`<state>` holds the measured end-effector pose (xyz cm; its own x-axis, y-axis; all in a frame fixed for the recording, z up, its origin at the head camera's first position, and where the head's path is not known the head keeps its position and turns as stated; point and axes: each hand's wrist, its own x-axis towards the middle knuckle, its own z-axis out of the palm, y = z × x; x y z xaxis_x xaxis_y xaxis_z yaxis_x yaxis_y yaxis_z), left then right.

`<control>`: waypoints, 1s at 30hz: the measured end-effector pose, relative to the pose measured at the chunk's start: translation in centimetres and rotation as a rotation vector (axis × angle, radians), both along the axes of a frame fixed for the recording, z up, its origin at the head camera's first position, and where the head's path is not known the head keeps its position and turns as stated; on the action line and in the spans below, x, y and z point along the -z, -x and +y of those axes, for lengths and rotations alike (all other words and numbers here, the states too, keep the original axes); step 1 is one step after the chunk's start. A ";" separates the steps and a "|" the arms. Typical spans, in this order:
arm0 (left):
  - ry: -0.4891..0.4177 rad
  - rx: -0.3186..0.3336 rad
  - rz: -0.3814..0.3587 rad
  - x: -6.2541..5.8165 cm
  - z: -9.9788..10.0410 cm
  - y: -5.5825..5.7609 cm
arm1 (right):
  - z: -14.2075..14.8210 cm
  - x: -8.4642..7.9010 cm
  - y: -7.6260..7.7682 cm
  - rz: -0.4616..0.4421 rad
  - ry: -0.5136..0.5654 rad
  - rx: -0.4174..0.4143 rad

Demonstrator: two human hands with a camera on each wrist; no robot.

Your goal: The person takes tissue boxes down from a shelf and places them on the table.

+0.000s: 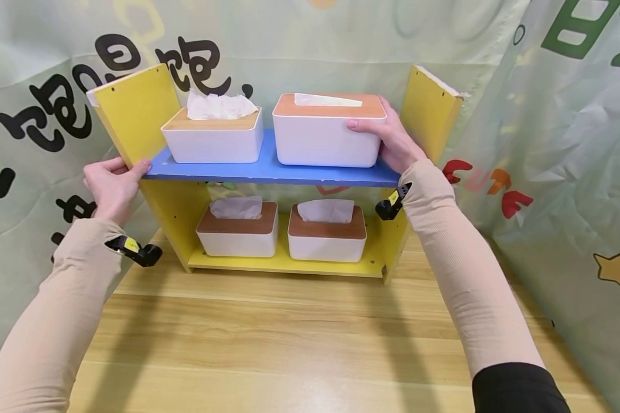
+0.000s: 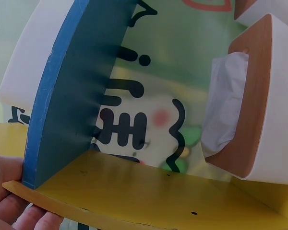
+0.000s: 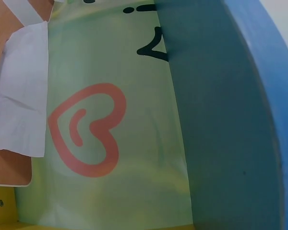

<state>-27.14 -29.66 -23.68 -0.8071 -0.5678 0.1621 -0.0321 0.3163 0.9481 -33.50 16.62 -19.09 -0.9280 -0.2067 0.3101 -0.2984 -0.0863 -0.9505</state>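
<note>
A small shelf has yellow side panels and a blue middle board point(image 1: 268, 173). My left hand point(image 1: 112, 188) grips the edge of its left side panel point(image 1: 142, 109), thumb beside the blue board's end and fingers on the panel's outer face. On the blue board's right half sits a white tissue box point(image 1: 320, 140) with a light wooden lid. My right hand point(image 1: 395, 139) holds this box at its right end, thumb across the front; its other fingers are mostly hidden behind. Left of it stands another tissue box point(image 1: 214, 144), a tissue sticking up from its lid.
Two tissue boxes with darker wooden lids, one at left point(image 1: 236, 243) and one at right point(image 1: 326, 249), stand on the yellow bottom board point(image 1: 284, 265). The shelf rests on a wooden table point(image 1: 268, 332). A printed curtain point(image 1: 563, 172) hangs behind and at both sides.
</note>
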 end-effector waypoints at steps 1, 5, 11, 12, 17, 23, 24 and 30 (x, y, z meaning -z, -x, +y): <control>0.001 0.000 -0.001 0.0 0.0 0.0 | 0.0 0.0 0.0 -0.001 0.001 0.001; 0.002 -0.003 -0.002 0.0 0.0 0.0 | 0.1 0.0 0.0 -0.001 -0.001 0.001; 0.006 -0.013 -0.017 0.0 0.1 0.0 | 0.0 -0.2 -0.2 -0.003 -0.015 -0.006; 0.008 -0.013 -0.018 0.0 0.1 0.0 | 0.0 -0.3 -0.2 -0.002 -0.020 -0.007; 0.002 -0.011 -0.011 0.0 0.1 0.0 | 0.0 -0.1 -0.1 0.005 -0.023 -0.005; -0.005 -0.007 -0.012 -0.1 0.2 0.0 | 0.0 -0.1 -0.2 0.006 -0.004 0.015; -0.005 -0.008 -0.016 -0.1 0.2 0.0 | 0.0 -0.1 -0.2 0.008 0.001 0.018; -0.025 -0.018 -0.032 -0.2 0.4 0.0 | -0.3 -0.1 -0.2 0.035 0.028 0.040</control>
<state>-27.10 -29.30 -23.46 -0.8015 -0.5855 0.1216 -0.0680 0.2912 0.9543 -33.35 16.35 -18.96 -0.9238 -0.1607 0.3476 -0.3350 -0.1006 -0.9368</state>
